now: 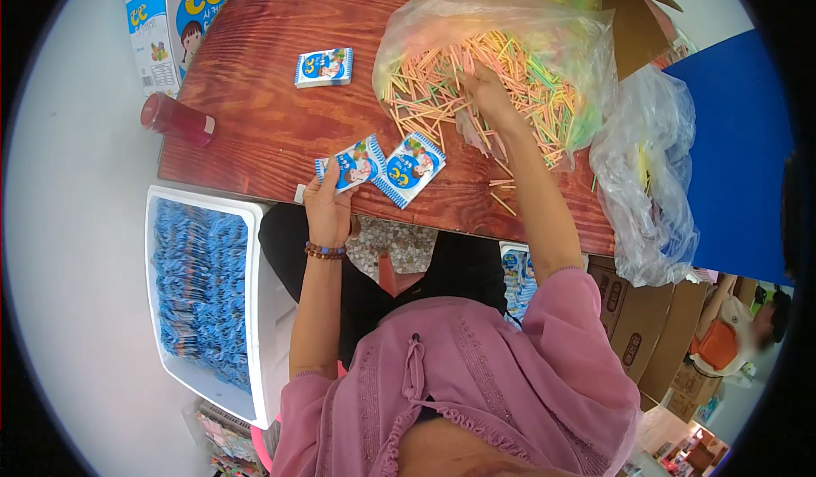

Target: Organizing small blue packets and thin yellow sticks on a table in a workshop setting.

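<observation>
My left hand (326,203) is closed on a small blue-and-white packet (360,166) at the table's near edge. A second packet (411,171) of the same kind lies beside it, touching or nearly touching. Among a heap of thin pink, yellow and green sticks (510,59), my right hand (486,96) has its fingers curled on some of them; the fingertips are partly hidden. The heap spills from a large clear plastic bag (586,48). Farther back lies a small stack of similar packets (324,67).
The table (255,120) is reddish wood. A red-lidded jar (178,120) stands at its left edge. Below left, a white bin (255,307) holds many blue packets. A crumpled clear bag (646,162) hangs at the right edge, by cardboard boxes (625,315). Another person (722,332) is at far right.
</observation>
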A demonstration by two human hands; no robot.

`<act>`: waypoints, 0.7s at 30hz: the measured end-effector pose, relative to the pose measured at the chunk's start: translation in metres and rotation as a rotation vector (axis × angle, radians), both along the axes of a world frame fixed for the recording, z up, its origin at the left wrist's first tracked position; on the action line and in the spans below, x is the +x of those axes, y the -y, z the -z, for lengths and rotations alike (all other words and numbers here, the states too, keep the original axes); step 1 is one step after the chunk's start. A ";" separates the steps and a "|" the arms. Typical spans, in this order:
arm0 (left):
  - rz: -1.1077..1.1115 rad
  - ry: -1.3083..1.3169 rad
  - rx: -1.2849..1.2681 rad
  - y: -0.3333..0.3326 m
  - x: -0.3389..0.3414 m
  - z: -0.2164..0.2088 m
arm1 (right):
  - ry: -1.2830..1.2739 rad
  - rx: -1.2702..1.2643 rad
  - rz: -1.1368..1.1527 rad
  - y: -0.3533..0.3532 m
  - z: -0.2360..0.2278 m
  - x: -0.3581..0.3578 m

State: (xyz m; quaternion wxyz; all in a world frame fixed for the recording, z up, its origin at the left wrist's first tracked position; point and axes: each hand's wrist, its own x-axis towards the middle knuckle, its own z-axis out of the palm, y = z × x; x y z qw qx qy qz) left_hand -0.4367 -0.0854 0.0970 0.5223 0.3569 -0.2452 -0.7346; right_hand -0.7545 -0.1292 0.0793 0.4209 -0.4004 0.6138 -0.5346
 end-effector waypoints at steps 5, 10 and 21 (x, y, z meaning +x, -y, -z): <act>0.064 0.012 -0.008 -0.012 0.001 -0.005 | 0.055 -0.098 0.004 -0.019 0.001 0.004; 0.073 -0.062 0.059 -0.024 -0.014 -0.011 | 0.223 -0.263 0.081 -0.029 -0.004 0.016; 0.122 -0.090 0.072 -0.028 -0.026 -0.009 | -0.661 -0.223 0.081 -0.032 0.018 0.016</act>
